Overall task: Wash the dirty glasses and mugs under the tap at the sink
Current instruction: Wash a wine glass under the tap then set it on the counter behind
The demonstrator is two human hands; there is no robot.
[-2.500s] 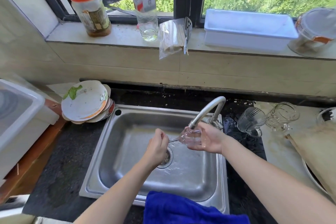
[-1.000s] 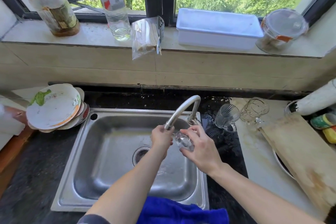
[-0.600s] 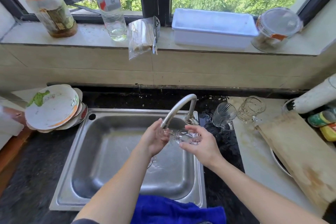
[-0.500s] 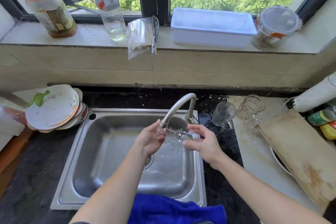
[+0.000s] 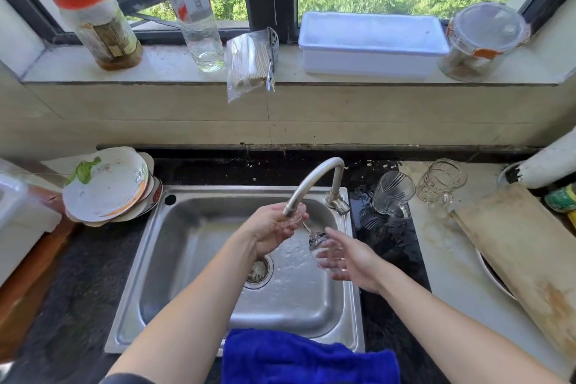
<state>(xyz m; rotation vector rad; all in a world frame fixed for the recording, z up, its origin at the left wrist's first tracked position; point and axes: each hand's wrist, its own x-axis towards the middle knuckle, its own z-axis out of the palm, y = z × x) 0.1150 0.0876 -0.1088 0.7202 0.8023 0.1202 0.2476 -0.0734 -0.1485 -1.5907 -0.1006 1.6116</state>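
Observation:
A clear stemmed glass (image 5: pixel 315 241) lies tilted over the steel sink (image 5: pixel 199 193), its foot up under the spout of the curved tap (image 5: pixel 311 181). My left hand (image 5: pixel 268 231) grips the foot end right at the spout. My right hand (image 5: pixel 352 259) cradles the bowl between thumb and fingers, lower and to the right. Water wets the sink floor around the drain (image 5: pixel 258 271). On the counter right of the tap stand a ribbed glass (image 5: pixel 391 193) and a clear glass mug (image 5: pixel 441 179).
Dirty plates (image 5: pixel 109 184) are stacked left of the sink. A blue cloth (image 5: pixel 305 358) hangs over the sink's front edge. A worn cutting board (image 5: pixel 523 252) lies on the right counter. Bottles, a jar and a white box line the windowsill.
The glass has turned: its foot went up under the spout with my left hand, and the bowl swung down and right into my right hand.

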